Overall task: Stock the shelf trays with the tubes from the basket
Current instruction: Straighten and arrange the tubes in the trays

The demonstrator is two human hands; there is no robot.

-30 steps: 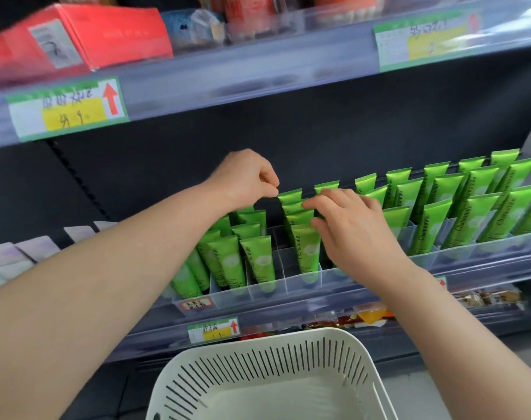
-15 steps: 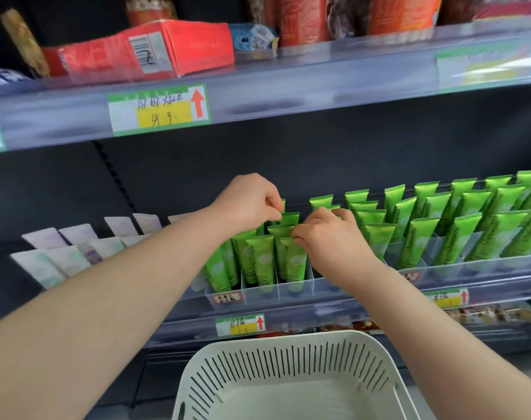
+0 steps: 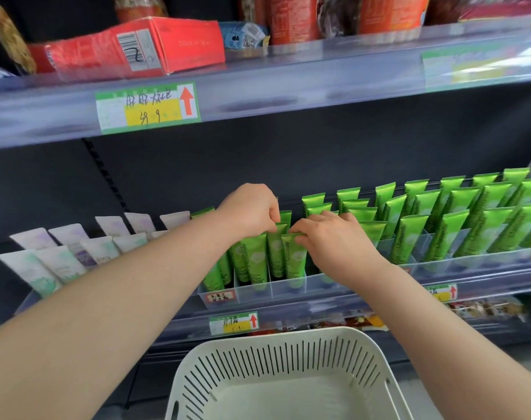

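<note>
Green tube [image 3: 292,259] stands nearly upright, crimp up, in the tray's [image 3: 314,282] front slot. My right hand [image 3: 334,237], nearer, pinches its crimp from the right; left hand [image 3: 249,210] fingers [image 3: 273,218] pinch the rear tube [image 3: 277,253]. Basket [image 3: 282,356] below.

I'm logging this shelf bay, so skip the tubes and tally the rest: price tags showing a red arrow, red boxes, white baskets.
Price tags showing a red arrow: 3
Red boxes: 1
White baskets: 1
Total: 5
</note>
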